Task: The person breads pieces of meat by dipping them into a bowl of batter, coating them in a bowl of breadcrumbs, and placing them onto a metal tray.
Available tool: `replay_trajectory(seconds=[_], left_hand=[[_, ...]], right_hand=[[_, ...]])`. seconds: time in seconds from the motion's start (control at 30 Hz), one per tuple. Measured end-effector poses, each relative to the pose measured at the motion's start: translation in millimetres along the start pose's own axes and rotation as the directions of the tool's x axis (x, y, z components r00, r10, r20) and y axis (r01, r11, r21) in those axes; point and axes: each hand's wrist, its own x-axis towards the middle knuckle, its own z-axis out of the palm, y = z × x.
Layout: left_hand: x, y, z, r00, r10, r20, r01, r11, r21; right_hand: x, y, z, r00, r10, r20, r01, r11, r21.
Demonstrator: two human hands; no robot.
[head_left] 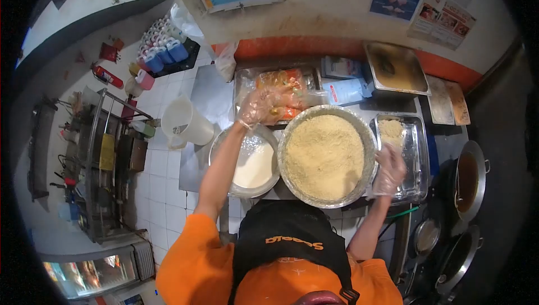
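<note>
My left hand (263,106), in a clear plastic glove, reaches over a metal tray (238,89) of clear plastic packs with orange parts (283,79). Its fingers bend down among the packs; what they grip is hard to make out. Closer to me stand a bowl of creamy white liquid (255,164) and a large metal bowl of pale yellow crumbs (324,156). My right hand (390,170), gloved too, hangs between that bowl's rim and a steel tray (415,162), fingers loosely apart. A pile of crumb-coated food (391,131) lies in this tray's far corner.
A white plastic jug (188,122) stands at the table's left end. Behind the crumb bowl are a blue-and-white packet (346,91) and a deep steel container (396,69). Wide pans (470,181) sit to the right. A metal rack (95,159) stands on the left.
</note>
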Motion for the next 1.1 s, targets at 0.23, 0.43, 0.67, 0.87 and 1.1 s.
replay_trajectory(seconds=[0.23, 0.43, 0.67, 0.87, 1.1], left_hand=[[-75, 64, 15, 0.985, -0.007, 0.171, 0.119, 0.743, -0.658], [-130, 45, 12, 0.963, -0.242, 0.119, 0.253, 0.664, -0.703], [-146, 28, 33, 0.856, -0.503, -0.118, 0.154, 0.466, -0.871], [-143, 22, 45, 0.716, -0.137, -0.685, 0.089, 0.991, -0.104], [-153, 18, 28, 0.783, -0.301, -0.544, 0.067, 0.911, -0.407]], right_hand=[[-50, -54, 169, 0.637, 0.227, 0.737, -0.499, 0.850, 0.170], [-65, -30, 193, 0.675, 0.094, 0.732, -0.399, 0.881, 0.256], [-88, -39, 202, 0.632, 0.031, 0.775, -0.231, 0.961, 0.149], [-100, -36, 203, 0.742, 0.127, 0.659, -0.294, 0.944, 0.149], [-100, -38, 203, 0.789, 0.238, 0.567, -0.405, 0.894, 0.189]])
